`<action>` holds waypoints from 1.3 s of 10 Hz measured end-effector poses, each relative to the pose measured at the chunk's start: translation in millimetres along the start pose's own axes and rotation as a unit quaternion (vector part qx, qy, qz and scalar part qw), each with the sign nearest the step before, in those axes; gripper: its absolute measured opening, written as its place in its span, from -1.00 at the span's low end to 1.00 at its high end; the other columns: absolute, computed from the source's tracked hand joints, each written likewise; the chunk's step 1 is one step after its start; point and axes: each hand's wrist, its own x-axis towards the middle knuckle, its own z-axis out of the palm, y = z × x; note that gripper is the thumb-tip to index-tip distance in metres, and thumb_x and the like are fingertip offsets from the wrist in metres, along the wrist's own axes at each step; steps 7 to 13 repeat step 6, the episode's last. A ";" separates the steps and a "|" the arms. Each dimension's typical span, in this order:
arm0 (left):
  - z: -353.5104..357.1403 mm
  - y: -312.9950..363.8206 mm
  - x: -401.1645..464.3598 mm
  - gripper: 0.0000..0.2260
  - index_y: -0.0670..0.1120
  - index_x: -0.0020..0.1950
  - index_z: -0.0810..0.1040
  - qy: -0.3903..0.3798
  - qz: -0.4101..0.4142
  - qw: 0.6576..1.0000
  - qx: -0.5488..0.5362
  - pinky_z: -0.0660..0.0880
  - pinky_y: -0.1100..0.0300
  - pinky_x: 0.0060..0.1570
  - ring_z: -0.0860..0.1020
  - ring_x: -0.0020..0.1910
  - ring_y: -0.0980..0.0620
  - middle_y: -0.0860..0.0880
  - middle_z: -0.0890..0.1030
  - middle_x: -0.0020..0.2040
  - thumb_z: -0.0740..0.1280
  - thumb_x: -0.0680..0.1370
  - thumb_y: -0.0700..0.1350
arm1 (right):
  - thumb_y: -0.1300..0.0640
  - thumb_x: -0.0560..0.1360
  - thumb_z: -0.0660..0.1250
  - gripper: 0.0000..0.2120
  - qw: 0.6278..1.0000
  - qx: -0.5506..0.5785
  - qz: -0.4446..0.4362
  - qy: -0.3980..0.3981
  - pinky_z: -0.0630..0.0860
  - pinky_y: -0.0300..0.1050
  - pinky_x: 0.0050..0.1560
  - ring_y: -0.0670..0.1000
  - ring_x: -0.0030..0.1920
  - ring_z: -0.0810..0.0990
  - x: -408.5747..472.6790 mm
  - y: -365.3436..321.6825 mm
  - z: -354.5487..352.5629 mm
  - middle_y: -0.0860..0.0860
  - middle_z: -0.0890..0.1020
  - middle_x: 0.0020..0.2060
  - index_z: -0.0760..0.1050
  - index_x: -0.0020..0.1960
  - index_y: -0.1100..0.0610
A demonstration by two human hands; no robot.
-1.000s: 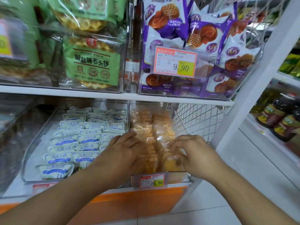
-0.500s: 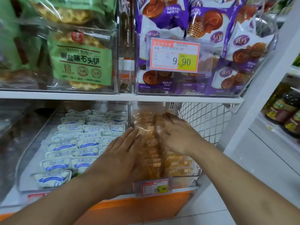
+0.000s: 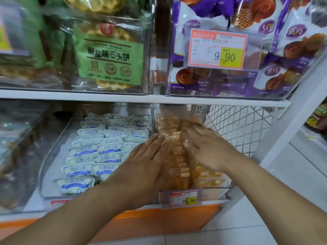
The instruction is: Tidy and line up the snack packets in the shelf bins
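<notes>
Orange packets (image 3: 178, 152) blurred, half hidden between left hand (image 3: 141, 165), right hand (image 3: 208, 149).

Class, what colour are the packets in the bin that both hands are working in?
Orange packets, shown in the head view.

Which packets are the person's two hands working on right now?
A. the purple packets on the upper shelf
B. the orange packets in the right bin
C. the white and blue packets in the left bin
B: the left hand and right hand lie flat on either side of the row of orange packets.
</notes>
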 end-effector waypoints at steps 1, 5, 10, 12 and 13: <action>-7.4 4.3 -7.4 -0.33 0.05 0.67 -0.24 -0.017 -0.003 1.000 -0.006 -0.19 0.07 0.63 -0.43 0.58 0.18 0.08 -0.29 0.67 -0.20 0.64 0.31 | -0.32 0.66 0.11 -0.33 0.995 0.062 0.000 -0.076 -0.06 -0.03 0.65 -0.11 0.66 -0.04 -25.4 6.2 -10.9 -0.28 0.02 0.66 -0.06 0.69 -0.24; -29.9 10.7 -38.1 -0.45 0.09 0.67 0.04 0.018 0.011 0.998 -0.059 -0.08 0.30 0.53 -0.05 0.65 0.10 0.09 -0.04 0.69 0.07 0.71 0.19 | -0.23 0.66 0.23 -0.33 0.996 0.069 0.013 -0.056 -0.04 -0.25 0.60 -0.15 0.65 0.04 -63.4 5.1 -8.8 -0.23 0.12 0.66 0.09 0.69 -0.14; -41.8 20.8 -51.4 -0.54 0.16 0.59 0.21 0.070 0.012 0.994 -0.085 0.05 0.50 0.33 0.22 0.56 0.14 0.19 0.16 0.62 0.14 0.69 0.17 | -0.16 0.66 0.28 -0.48 0.992 0.117 0.021 0.035 0.16 -0.47 0.38 -0.15 0.54 0.33 -82.6 -0.7 -18.3 -0.21 0.38 0.56 0.33 0.60 -0.13; -41.8 20.8 -51.4 -0.54 0.16 0.59 0.21 0.070 0.012 0.994 -0.085 0.05 0.50 0.33 0.22 0.56 0.14 0.19 0.16 0.62 0.14 0.69 0.17 | -0.16 0.66 0.28 -0.48 0.992 0.117 0.021 0.035 0.16 -0.47 0.38 -0.15 0.54 0.33 -82.6 -0.7 -18.3 -0.21 0.38 0.56 0.33 0.60 -0.13; -41.8 20.8 -51.4 -0.54 0.16 0.59 0.21 0.070 0.012 0.994 -0.085 0.05 0.50 0.33 0.22 0.56 0.14 0.19 0.16 0.62 0.14 0.69 0.17 | -0.16 0.66 0.28 -0.48 0.992 0.117 0.021 0.035 0.16 -0.47 0.38 -0.15 0.54 0.33 -82.6 -0.7 -18.3 -0.21 0.38 0.56 0.33 0.60 -0.13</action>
